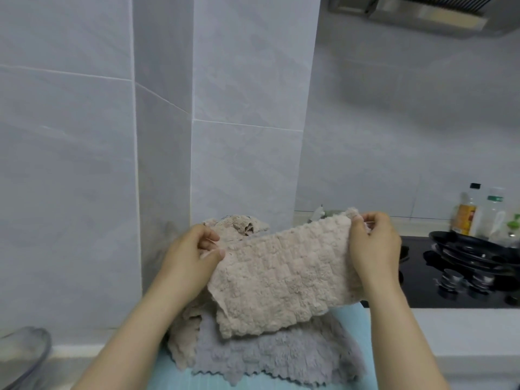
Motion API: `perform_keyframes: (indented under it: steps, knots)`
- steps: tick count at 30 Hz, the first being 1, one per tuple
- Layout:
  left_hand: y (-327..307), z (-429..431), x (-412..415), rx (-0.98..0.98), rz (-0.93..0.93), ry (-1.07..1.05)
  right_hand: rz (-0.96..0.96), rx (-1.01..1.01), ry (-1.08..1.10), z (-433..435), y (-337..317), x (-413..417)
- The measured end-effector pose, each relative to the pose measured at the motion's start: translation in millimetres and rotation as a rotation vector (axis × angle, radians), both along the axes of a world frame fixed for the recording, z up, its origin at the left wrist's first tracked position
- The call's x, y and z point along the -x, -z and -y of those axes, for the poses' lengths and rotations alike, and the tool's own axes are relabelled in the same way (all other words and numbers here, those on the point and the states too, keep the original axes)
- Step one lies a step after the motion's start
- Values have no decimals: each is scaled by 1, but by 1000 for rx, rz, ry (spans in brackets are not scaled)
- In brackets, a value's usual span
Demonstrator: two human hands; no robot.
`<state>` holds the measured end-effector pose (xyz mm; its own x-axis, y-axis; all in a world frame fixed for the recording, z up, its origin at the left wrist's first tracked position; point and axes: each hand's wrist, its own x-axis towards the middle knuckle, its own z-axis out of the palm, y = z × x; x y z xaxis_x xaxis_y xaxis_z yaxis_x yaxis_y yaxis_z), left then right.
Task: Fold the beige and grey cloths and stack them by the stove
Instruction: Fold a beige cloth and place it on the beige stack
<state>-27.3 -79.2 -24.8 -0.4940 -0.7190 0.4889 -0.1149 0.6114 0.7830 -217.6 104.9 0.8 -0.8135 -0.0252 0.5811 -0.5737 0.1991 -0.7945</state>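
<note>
Grey cloth (267,358) lies unfolded on blue mat (168,375), scalloped hem nearest. Above it, beige cloth (281,277) is off the counter, stretched between both hands. Left hand (194,257) pinches the left end; right hand (374,243) pinches the far right corner. Beige heap (239,225) sits behind, against the wall. Stove (422,277) lies right, apart.

Risks: the lower edge hangs free and uneven, so a fold could skew. Small pinches on fluffy pile may slip, dropping the cloth onto the grey one.
</note>
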Motion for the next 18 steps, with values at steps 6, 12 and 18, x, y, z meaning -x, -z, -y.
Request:
perform_keyframes:
  steps: [6,12,18]
  knots:
    - [-3,-2,-5,20,252,-101,97,-3,-3,-2,5,8]
    - [-12,-28,-16,-46,736,93,98,8,5,-1,5,9]
    - [0,-31,-5,62,768,24,82,11,2,-1,5,10]
